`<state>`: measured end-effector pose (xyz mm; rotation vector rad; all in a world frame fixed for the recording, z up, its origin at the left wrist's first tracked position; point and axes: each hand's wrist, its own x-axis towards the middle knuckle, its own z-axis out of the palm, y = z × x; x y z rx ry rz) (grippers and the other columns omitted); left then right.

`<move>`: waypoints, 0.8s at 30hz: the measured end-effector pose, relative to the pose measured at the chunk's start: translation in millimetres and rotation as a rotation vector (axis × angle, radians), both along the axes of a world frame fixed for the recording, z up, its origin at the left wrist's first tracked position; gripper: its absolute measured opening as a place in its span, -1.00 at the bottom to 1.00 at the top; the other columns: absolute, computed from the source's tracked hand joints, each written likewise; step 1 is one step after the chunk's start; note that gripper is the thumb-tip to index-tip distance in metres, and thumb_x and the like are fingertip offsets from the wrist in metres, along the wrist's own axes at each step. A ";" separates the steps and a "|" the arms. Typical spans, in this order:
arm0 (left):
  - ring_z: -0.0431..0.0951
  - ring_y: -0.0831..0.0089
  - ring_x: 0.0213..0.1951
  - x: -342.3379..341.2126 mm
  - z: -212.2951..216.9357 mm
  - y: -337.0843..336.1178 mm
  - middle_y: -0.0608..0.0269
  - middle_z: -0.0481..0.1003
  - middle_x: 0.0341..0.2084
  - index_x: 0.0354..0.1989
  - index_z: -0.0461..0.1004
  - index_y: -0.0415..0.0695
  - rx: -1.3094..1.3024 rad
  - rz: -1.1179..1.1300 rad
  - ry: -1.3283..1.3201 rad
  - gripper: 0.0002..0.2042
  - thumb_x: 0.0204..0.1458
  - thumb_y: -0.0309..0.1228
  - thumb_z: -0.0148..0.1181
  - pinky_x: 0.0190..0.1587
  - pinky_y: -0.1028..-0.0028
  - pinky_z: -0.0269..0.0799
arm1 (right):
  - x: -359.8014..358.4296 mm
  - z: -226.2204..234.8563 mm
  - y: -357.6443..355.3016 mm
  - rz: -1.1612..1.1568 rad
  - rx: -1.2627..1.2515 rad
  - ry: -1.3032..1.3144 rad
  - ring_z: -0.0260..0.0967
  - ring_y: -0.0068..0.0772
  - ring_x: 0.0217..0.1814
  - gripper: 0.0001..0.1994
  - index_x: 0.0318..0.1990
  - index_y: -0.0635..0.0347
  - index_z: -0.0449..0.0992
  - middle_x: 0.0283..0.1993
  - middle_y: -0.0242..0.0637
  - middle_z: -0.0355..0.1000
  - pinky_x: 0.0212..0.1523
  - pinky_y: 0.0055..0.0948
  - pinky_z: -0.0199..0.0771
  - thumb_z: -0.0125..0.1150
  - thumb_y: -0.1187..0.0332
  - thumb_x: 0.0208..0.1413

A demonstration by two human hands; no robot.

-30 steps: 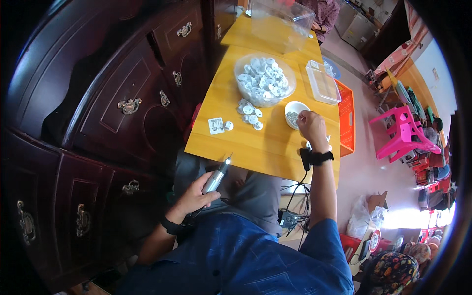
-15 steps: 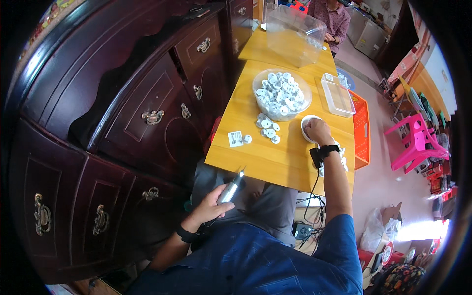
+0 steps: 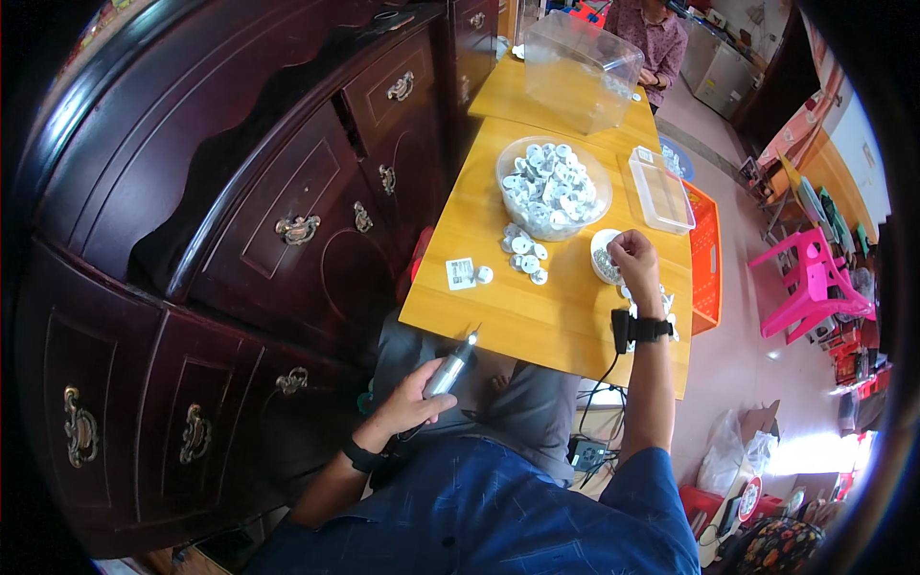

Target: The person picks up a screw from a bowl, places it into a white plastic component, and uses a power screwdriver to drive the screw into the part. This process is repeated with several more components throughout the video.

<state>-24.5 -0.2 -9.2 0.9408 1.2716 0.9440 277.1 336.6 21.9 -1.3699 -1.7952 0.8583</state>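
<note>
My left hand (image 3: 418, 401) is wrapped round a silver electric screwdriver (image 3: 449, 371), its thin bit pointing up and away near the table's front edge. Over the near right part of a small white bowl (image 3: 605, 257) is my right hand (image 3: 634, 259), thumb and fingertips pinched together; whatever they hold is too small to name. Small metal pieces, probably screws, lie in that bowl. Further off, a large clear tub (image 3: 553, 188) is heaped with white round plastic parts. Several loose white parts (image 3: 524, 251) lie on the wood in front of it. More are partly hidden behind my right wrist.
A square printed card (image 3: 460, 274) lies at the table's left edge beside one white part. A clear lidless box (image 3: 661, 192) and an orange crate (image 3: 705, 259) are at the right. Another person (image 3: 652, 43) sits beyond a big clear bin (image 3: 582, 77). Dark cabinets (image 3: 287, 220) line the left.
My right hand has come up out of the small bowl, moving slightly right, fingers now pinched; the bowl's contents now show. The left hand and screwdriver stay put.
</note>
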 end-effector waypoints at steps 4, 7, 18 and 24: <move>0.43 0.65 -0.54 0.7 3.9 2.5 0.30 0.43 -0.31 0.33 0.22 -0.15 -0.008 -0.012 0.034 -0.37 0.07 -0.39 0.32 -0.49 0.61 0.42 | -20.4 -3.3 -35.9 0.149 -0.093 0.554 0.41 -0.66 -0.44 -0.92 -0.19 0.15 0.54 -0.36 -0.48 0.51 -0.44 -0.64 0.37 0.27 0.46 0.19; 0.44 0.65 -0.54 2.5 6.9 4.2 0.31 0.43 -0.32 0.34 0.22 -0.13 0.013 -0.008 0.062 -0.36 0.07 -0.37 0.32 -0.48 0.61 0.42 | -42.6 -14.1 -70.7 0.195 -0.244 0.587 0.45 -0.63 -0.40 -0.94 -0.20 0.15 0.57 -0.28 -0.41 0.57 -0.38 -0.62 0.43 0.26 0.44 0.21; 0.44 0.67 -0.52 3.5 4.8 2.3 0.34 0.43 -0.34 0.33 0.21 -0.13 0.083 0.005 0.016 -0.37 0.08 -0.40 0.32 -0.46 0.61 0.43 | -111.3 -58.1 -145.5 0.335 -0.749 0.876 0.43 -0.62 -0.34 -0.92 -0.17 0.22 0.58 -0.31 -0.43 0.50 -0.27 -0.59 0.48 0.25 0.51 0.19; 0.39 0.70 -0.53 5.0 8.8 -0.7 0.39 0.39 -0.39 0.38 0.12 -0.16 0.089 0.004 0.032 -0.35 0.12 -0.47 0.27 -0.47 0.65 0.37 | -124.1 -53.8 -157.2 0.367 -0.857 0.985 0.42 -0.55 -0.37 -0.92 -0.20 0.25 0.57 -0.35 -0.38 0.49 -0.30 -0.58 0.46 0.22 0.56 0.17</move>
